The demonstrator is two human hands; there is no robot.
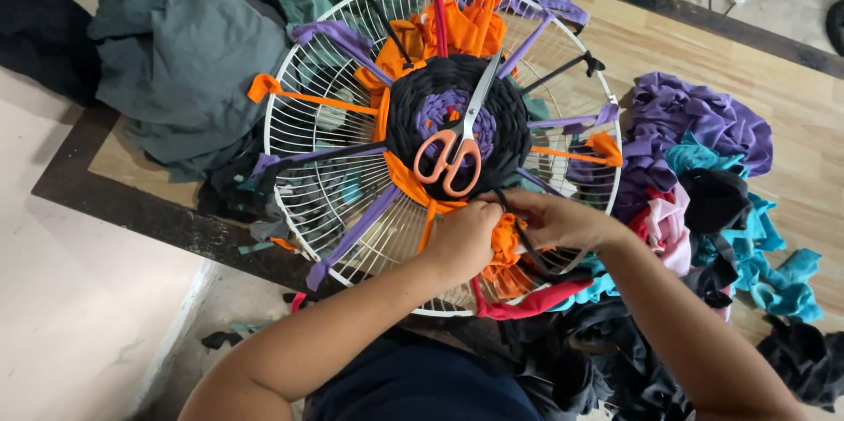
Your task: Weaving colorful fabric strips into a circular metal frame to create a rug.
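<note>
The orange fabric strip looks soft, light and stretchy, best pinched near its free end. It lies bunched at the near edge of the round weaving on the white wire fan guard. The left hand is closed on it; the right hand pinches a dark strip. Orange scissors rest just beyond.

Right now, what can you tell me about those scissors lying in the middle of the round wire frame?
The scissors have orange plastic loop handles and slim silvery metal blades. They are closed and lie flat on the dark woven disc of black and purple cloth strips at the centre of the white wire frame. The handles point toward the person, the blade tips away toward the orange cloth. Neither hand touches them; the left hand and right hand work just below the handles.
</note>
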